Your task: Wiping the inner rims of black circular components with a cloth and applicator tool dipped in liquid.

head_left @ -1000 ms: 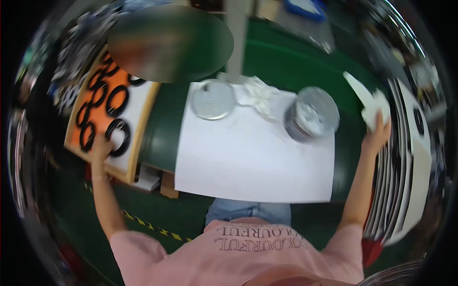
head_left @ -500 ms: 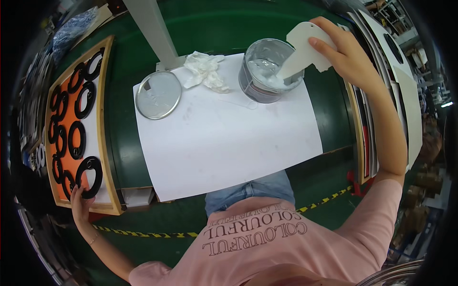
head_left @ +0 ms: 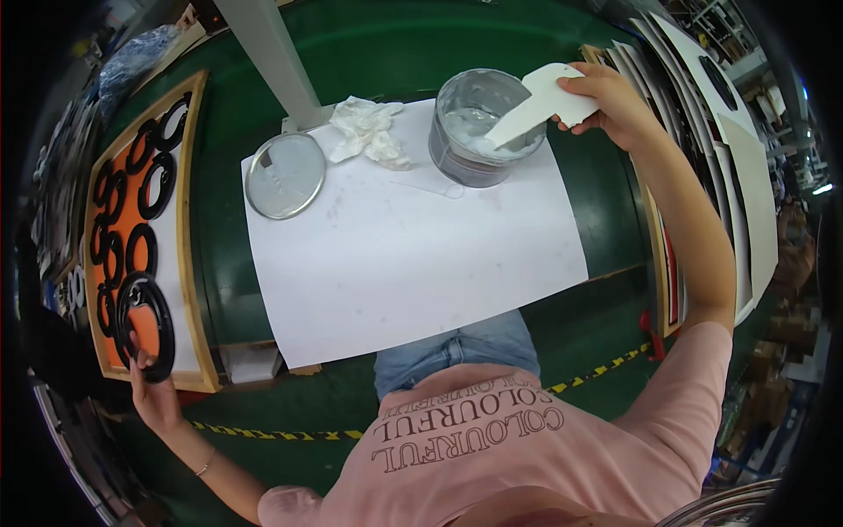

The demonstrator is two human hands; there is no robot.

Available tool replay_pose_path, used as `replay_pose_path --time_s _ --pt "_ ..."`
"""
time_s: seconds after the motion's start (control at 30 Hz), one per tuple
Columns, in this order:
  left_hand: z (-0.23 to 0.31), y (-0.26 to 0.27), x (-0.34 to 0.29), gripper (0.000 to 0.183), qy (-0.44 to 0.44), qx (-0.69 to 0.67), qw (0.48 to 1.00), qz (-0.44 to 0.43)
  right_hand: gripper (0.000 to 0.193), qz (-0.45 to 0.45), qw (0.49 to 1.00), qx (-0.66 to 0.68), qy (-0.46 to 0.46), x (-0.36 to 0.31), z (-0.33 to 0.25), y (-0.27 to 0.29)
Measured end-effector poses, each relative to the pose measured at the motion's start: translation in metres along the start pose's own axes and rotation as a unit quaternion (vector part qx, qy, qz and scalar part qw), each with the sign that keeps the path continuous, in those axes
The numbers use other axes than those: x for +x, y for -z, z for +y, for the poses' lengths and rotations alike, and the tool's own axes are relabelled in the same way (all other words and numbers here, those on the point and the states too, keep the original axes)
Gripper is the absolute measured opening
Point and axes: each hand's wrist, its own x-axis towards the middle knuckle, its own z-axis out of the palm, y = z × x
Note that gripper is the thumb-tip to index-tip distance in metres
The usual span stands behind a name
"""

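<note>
At the far left, my left hand (head_left: pixel 155 392) grips the near edge of a black ring (head_left: pixel 165 332), thumb and fingers closed on it. That ring is lifted above the other black rings (head_left: pixel 158 186) in a wood-framed tray (head_left: pixel 197 263). To the right, my right hand (head_left: pixel 615 104) pinches a flat white scraper (head_left: pixel 551 95) by its wide end. The scraper's narrow end reaches down into an open grey metal can (head_left: pixel 458 165) that holds pale grey paste (head_left: pixel 470 121). Whether the tip touches the paste, I cannot tell.
A white sheet (head_left: pixel 413 281) covers the middle of the green table (head_left: pixel 224 263). On it lie a round metal lid (head_left: pixel 285 180), crumpled white tissue (head_left: pixel 367 132) and a thin wire loop (head_left: pixel 453 191). A grey post (head_left: pixel 272 61) rises behind; stacked boards (head_left: pixel 720 176) stand right.
My left hand has closed on a black ring and raised it off the tray. My right hand has lowered and moved left, tilting the scraper flatter over the can.
</note>
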Motion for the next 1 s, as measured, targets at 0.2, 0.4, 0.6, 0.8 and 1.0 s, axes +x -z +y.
replay_pose_path --time_s 0.2,0.4,0.6,0.8,1.0 --pt "-0.099 -0.081 0.015 0.039 0.147 -0.115 0.981 -0.055 0.043 0.033 0.996 0.066 0.043 -0.008 0.002 0.005" --pt "-0.183 -0.189 0.038 0.043 0.292 -0.043 0.935 -0.198 0.045 0.1 0.98 0.088 0.147 -0.04 0.018 -0.002" --pt "-0.202 -0.229 0.046 0.041 0.267 0.03 0.937 -0.222 0.035 0.162 0.928 -0.027 0.335 -0.081 0.038 -0.008" --pt "-0.205 -0.235 0.052 0.037 0.274 0.057 0.934 -0.222 0.019 0.054 0.699 -0.336 0.629 -0.102 0.027 -0.004" --pt "-0.207 -0.234 0.054 0.037 0.295 -0.005 0.929 -0.225 0.02 0.063 0.661 -0.376 0.647 -0.106 0.031 -0.01"
